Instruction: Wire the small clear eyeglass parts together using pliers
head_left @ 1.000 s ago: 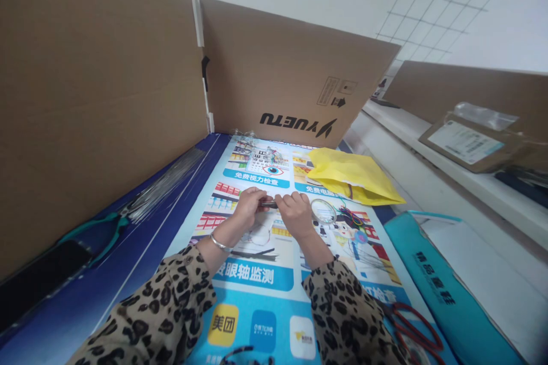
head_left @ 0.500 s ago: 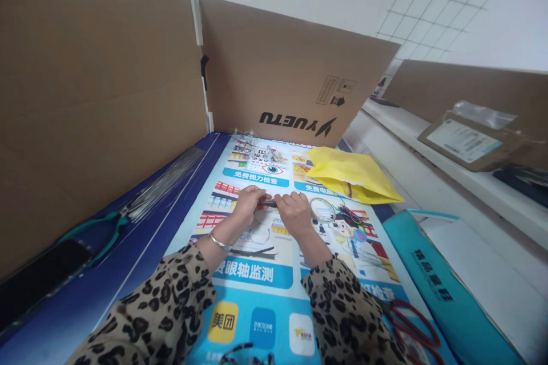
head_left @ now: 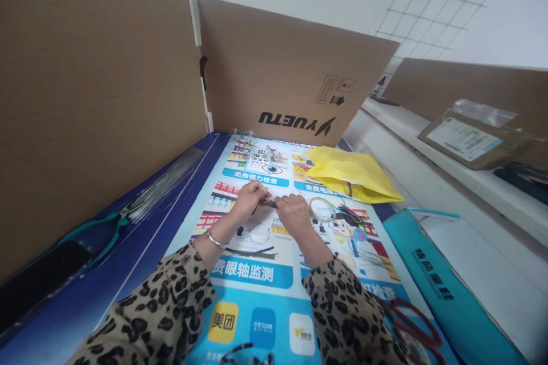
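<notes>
Over the printed sheet, my left hand (head_left: 250, 199) pinches with its thumb and fingertips together, close to my right. What sits in that pinch is too small to make out. My right hand (head_left: 294, 214) is closed around a short, dark, thin strip (head_left: 270, 203) whose end points left at my left fingertips. Whether both hands touch the strip cannot be told. Below them lie several thin black strips (head_left: 257, 253) and a loop of fine wire (head_left: 260, 234). Just right of my right hand rests a roll of clear tape (head_left: 322, 210).
A yellow pouch (head_left: 351, 175) and coloured cords (head_left: 351, 214) lie right. Red-handled scissors (head_left: 415, 331) are near my right sleeve. Teal-handled pliers (head_left: 115, 222) and a bundle of thin wires (head_left: 171, 179) lie left. Cardboard panels (head_left: 291, 68) wall the back and left.
My left hand has shifted up slightly, its fingertips now a bit above the dark strip's end. The right hand stays nearly in place, still holding the strip.
</notes>
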A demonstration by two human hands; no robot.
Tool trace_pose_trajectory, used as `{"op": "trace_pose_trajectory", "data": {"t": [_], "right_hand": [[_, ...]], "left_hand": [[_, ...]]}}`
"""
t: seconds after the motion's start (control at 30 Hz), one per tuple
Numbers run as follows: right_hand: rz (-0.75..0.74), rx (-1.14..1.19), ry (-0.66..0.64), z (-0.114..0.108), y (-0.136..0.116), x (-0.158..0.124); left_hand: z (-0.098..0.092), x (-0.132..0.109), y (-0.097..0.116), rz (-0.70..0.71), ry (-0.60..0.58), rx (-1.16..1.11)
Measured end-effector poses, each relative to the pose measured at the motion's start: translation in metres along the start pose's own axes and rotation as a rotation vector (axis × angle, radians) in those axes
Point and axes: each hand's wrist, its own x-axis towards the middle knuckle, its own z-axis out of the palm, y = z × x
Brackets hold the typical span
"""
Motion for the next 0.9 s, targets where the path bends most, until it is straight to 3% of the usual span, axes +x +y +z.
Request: {"op": "trace_pose_trajectory", "data": {"t": [0.1, 0.33, 0.63, 0.9], "right_hand": [[0.032, 0.026, -0.105, -0.001, -0.001, 0.001], [0.113, 0.044, -0.211, -0.004, -0.004, 0.003], [0.148, 0.123, -0.394, -0.012, -0.003, 0.006], [0.171, 0.207, -0.458, -0.014, 0.001, 0.005]], "left_hand": [[-0.001, 0.001, 0.0, 0.034, -0.047, 0.055], [-0.008, 0.002, 0.0, 0.125, -0.148, 0.183], [-0.014, 0.001, 0.001, 0.381, -0.282, 0.644], [-0.012, -0.003, 0.003, 0.411, -0.314, 0.687]]}}
